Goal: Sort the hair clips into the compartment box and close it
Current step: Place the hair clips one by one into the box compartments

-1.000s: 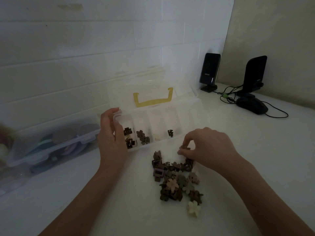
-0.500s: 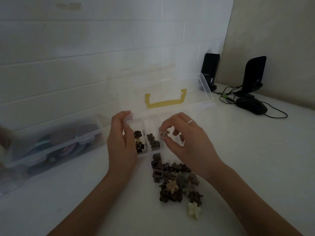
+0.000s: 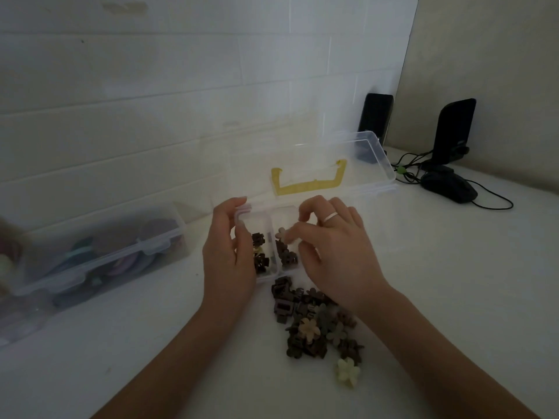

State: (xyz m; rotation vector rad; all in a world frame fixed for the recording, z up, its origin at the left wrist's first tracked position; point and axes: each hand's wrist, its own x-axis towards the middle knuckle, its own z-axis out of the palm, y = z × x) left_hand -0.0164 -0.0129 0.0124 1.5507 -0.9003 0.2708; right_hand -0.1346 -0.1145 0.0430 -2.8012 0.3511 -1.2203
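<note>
— The grip?
— The right hand (image 3: 335, 255) pinches a pale flower-shaped clip (image 3: 280, 233) over the box's second compartment. The left hand (image 3: 227, 252) curls round the near-left corner of the clear plastic compartment box (image 3: 375, 173).
— The rest?
— A heap of brown matte hair clips (image 3: 314, 322) lies on the white surface (image 3: 453, 282), just under the right wrist.

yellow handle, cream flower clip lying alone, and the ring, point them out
yellow handle (image 3: 305, 187), head view, on its bottom bar
cream flower clip (image 3: 348, 371), head view, on its middle
ring (image 3: 330, 217), head view, on the band's top
</note>
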